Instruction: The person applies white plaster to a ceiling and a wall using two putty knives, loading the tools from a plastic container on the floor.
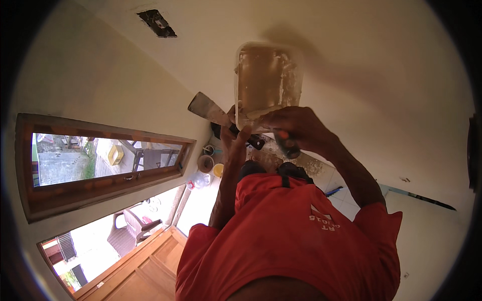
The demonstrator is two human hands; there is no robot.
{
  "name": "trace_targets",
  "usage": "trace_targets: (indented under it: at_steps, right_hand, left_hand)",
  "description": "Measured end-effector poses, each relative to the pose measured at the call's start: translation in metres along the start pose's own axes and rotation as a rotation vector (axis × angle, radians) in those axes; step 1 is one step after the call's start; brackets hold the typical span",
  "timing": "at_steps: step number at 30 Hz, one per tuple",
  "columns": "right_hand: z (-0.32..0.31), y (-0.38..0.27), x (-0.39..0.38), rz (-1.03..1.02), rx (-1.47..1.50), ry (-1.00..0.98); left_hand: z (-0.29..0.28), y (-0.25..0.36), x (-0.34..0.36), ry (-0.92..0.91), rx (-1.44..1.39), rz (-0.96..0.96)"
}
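A clear plastic tub (267, 83) with brownish paste inside is raised in front of the wall, its lower end between my hands. My left hand (235, 139) is closed at that end, supporting the tub and gripping a putty knife. The putty knife (208, 109) points up and left with its wide, smeared blade; its dark handle crosses under my fingers. My right hand (297, 124) is closed over the tub's lower right side. From it hangs a tool with a black and orange handle (287, 144); the working end of this tool is hidden.
A wood-framed window (113, 200) is set in the left wall, above an opening with a wooden door (145, 273). Several small buckets (206, 163) and a clear bottle (201, 180) stand on the floor. A rectangular wall cutout (157, 23) is at the upper left.
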State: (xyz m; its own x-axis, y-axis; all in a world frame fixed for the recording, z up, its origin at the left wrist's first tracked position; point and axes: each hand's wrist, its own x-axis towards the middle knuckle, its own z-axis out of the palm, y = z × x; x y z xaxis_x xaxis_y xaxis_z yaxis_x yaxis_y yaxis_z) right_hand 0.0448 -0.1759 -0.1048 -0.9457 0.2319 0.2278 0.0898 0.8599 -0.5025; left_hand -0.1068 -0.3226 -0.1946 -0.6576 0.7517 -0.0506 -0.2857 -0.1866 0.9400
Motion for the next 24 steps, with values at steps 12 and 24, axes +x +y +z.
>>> trace_targets:
  at_steps: [12,24]
  right_hand:
    - [-0.002,0.004,0.018,-0.109,-0.022,0.204]
    - [-0.029,0.024,0.028,0.095,0.411,0.197]
  left_hand:
    - [0.006,0.003,0.0,0.067,-0.029,0.036]
    - [0.014,0.012,-0.002,0.024,-0.055,0.098]
